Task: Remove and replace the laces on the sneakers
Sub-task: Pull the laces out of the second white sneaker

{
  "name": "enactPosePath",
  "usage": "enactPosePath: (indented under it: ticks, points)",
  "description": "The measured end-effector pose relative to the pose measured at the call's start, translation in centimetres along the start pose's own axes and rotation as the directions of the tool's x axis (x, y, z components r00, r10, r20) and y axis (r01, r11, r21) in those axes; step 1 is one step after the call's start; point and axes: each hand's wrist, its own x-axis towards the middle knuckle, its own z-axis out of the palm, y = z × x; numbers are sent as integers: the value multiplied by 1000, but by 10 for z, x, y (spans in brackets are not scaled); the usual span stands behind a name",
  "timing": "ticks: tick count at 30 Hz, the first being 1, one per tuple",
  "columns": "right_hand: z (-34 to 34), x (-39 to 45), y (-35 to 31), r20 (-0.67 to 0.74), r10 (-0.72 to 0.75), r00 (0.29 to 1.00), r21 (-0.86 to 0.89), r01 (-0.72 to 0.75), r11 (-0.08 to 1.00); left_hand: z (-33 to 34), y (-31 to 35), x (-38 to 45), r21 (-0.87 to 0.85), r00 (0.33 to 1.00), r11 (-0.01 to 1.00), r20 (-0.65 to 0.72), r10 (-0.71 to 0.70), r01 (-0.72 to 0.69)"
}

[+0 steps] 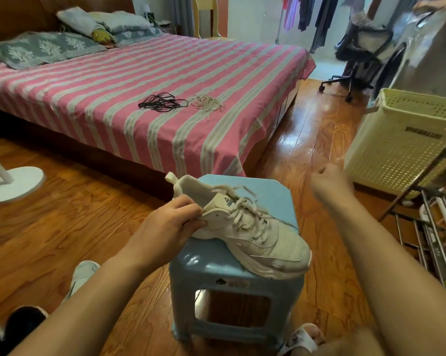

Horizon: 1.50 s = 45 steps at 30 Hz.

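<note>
A beige sneaker [245,232] lies on a light blue plastic stool [232,276], toe pointing right, with its beige lace [242,209] still threaded and the loose ends lying over the tongue. My left hand [173,222] grips the sneaker's heel side at the collar. My right hand [329,181] is raised to the right of the stool, apart from the shoe. It is blurred and its fingers are curled; whether it holds anything does not show. A bundle of black laces [163,102] and a bundle of beige laces [207,104] lie on the striped bed [114,93].
A second pale sneaker [84,276] lies on the wooden floor to the left of the stool. A cream laundry basket [401,140] and a metal rack [435,227] stand to the right. A white fan base [14,183] sits at far left.
</note>
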Motion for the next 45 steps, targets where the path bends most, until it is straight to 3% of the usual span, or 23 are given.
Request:
enactPosePath:
  ticks: [1,3,6,7,9,10,11,12,13,14,15,16,17,20,22,24,30,34,35,39,42,43,45]
  points:
    - [4,-7,-4,85,-173,981,-59,178,982,0,-1,0,-8,1000,1000,4,-1,1]
    - [13,-32,-22,316,-475,821,84,475,876,0,-1,2,-23,1000,1000,12,0,0]
    - [28,-68,-52,451,-679,579,301,618,727,-2,-1,5,-39,999,999,29,16,-15]
    - [35,-66,-53,424,-703,570,280,656,701,-3,-1,5,-42,999,999,35,21,-19]
    - [36,-53,-48,344,-665,663,191,644,741,-5,-2,4,-56,998,998,58,16,-12]
    - [33,-38,-41,244,-573,782,144,555,819,-6,-3,3,-59,998,998,68,10,-6]
    - [26,-18,-29,102,-381,919,144,366,920,-8,-5,1,-61,997,998,74,3,2]
    - [17,-2,-13,-25,-176,984,142,177,974,-9,-5,-1,-60,997,998,78,-7,12]
    - [10,12,6,-78,2,997,101,6,995,-9,-5,-2,-53,997,998,78,-18,22]
    - [5,15,19,-37,60,998,-44,-61,997,-9,-4,-3,-41,997,999,76,-26,29]
    - [7,14,28,69,9,998,-190,4,982,-8,-3,-4,-31,997,999,72,-33,36]
    - [11,9,28,152,-104,983,-256,141,956,-6,-1,-4,-28,997,998,62,-46,47]
    - [13,-1,19,195,-269,943,-204,307,930,-4,1,-3,-28,997,998,49,-62,63]
    - [5,-51,-23,171,-704,690,160,685,710,3,6,0,-18,995,995,30,-99,100]
    - [5,-82,-37,241,-830,503,246,795,554,3,6,2,-29,993,993,27,-114,114]
    - [14,-98,-35,326,-849,416,210,843,494,2,6,3,-44,992,992,39,-120,122]
    - [30,-108,-38,245,-883,400,-35,914,404,-3,6,5,0,991,995,83,-101,101]
    - [23,-105,-36,355,-896,268,-19,960,279,-7,5,6,37,989,995,114,-95,92]
    - [18,-98,-33,389,-882,266,-1,957,289,-7,5,6,38,989,995,113,-96,93]
    - [-13,-67,-10,481,-793,374,52,891,452,-6,9,9,64,989,992,97,-111,106]
    - [-20,-68,-6,345,-800,491,86,832,548,-4,11,10,86,990,990,70,-121,115]
    - [-17,-77,-11,287,-812,509,93,829,552,-4,12,10,87,990,989,67,-125,119]
    - [2,-100,-26,228,-856,464,14,877,480,-2,15,10,94,990,988,59,-126,120]
